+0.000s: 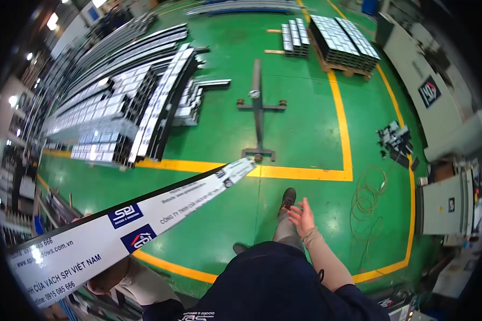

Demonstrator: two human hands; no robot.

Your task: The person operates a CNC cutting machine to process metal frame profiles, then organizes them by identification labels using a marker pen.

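Head view: a long aluminium profile wrapped in white printed film (pixel 128 224) rests on the person's left side, running forward over the green floor (pixel 300 128), carried lengthwise for balance. The left hand (pixel 85 218) is mostly hidden beneath it; I cannot tell its fingers. The right hand (pixel 303 215) hangs free, fingers loosely spread, counterbalancing.

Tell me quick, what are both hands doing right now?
Left hand: mostly hidden behind the long wrapped profile, seemingly carrying it; grip cannot be told.
Right hand: open, fingers spread, holding nothing.
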